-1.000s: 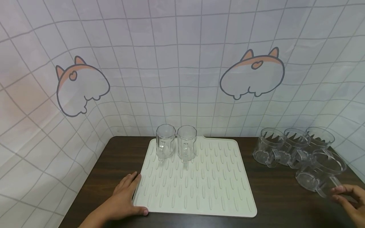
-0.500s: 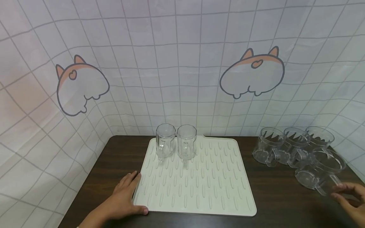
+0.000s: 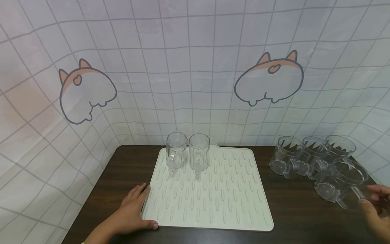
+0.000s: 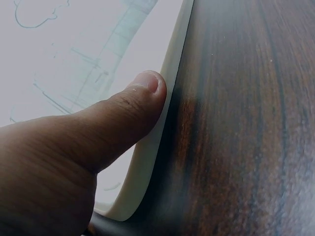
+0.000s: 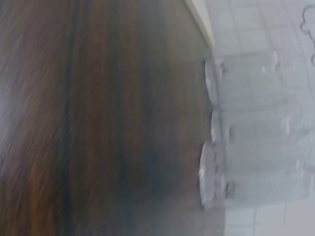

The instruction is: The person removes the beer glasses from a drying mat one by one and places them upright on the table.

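Observation:
My left hand (image 3: 131, 211) rests at the left front corner of a cream ridged drying mat (image 3: 231, 203). Its fingers lie along the left edge, and in the left wrist view the thumb (image 4: 133, 105) lies on the mat's rim. Two clear mugs (image 3: 176, 152) stand upright side by side at the back left of the mat, handles toward me. At the far right, my right hand (image 3: 377, 210) is beside the handle of the nearest clear mug (image 3: 330, 189), thumb and fingers spread apart. Whether it touches the handle is unclear. The right wrist view is blurred and shows no hand.
Several more clear mugs (image 3: 286, 156) stand close together behind the nearest one, at the right of the dark wooden table (image 3: 292, 213). A white grid-patterned curtain (image 3: 213, 84) with cartoon animals hangs behind and along both sides.
My right hand has shifted slightly right and its fingers have spread apart beside the mug handle. The left hand, mat and mugs have stayed in place.

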`<state>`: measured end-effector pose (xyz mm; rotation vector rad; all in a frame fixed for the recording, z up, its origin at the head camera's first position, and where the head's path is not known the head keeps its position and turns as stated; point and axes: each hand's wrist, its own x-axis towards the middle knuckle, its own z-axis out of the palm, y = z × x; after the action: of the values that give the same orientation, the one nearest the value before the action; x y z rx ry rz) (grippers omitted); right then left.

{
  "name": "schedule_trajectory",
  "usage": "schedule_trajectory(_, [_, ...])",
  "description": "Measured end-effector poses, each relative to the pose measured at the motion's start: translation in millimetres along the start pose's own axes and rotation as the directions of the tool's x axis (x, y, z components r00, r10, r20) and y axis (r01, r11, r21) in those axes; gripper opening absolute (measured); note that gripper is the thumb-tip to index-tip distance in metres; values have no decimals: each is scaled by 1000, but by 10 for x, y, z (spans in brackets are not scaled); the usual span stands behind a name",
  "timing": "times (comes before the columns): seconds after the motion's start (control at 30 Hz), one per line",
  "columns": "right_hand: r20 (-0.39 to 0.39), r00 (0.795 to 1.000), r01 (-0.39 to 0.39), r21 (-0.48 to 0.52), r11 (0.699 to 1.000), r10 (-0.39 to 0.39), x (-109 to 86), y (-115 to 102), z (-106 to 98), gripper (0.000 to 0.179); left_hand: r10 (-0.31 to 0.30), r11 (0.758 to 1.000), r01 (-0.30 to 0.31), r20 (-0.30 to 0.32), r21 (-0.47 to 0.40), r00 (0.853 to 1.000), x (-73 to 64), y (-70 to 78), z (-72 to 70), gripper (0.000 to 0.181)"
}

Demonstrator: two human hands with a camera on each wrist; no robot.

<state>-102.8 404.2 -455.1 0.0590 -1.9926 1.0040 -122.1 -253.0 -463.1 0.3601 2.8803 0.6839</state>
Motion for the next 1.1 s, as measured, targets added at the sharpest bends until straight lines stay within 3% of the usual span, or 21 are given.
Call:
schedule_trajectory(0.1, [79, 991, 107, 55, 993, -111, 51, -165, 74, 48, -6, 1000, 6, 3, -5, 1000, -1, 10, -8, 136])
schedule_trajectory(0.2, [179, 963, 190, 74, 979, -200, 82, -239, 139, 28, -10, 1000, 10, 8, -1, 1000, -4, 2, -3, 137])
schedule_trajectory(0.37, [355, 918, 191, -12, 981, -174, 104, -382, 234, 44, -10, 1000, 10, 17, 8, 1000, -10, -8, 5, 138])
schedule_trajectory(0.47, [429, 890, 168, 12, 986, -157, 115, -448, 309, 49, -12, 1000, 12, 15, 8, 1000, -9, -13, 8, 138])
schedule_trajectory(0.73, [512, 835, 196, 66, 978, -201, 123, -527, 578, 57, -13, 1000, 12, 3, 20, 1000, -3, -15, 8, 139])
schedule_trajectory(1.1, [597, 781, 161, 93, 983, -185, 118, -707, 944, 47, -14, 999, 14, -3, 34, 1000, 2, -16, 14, 139])
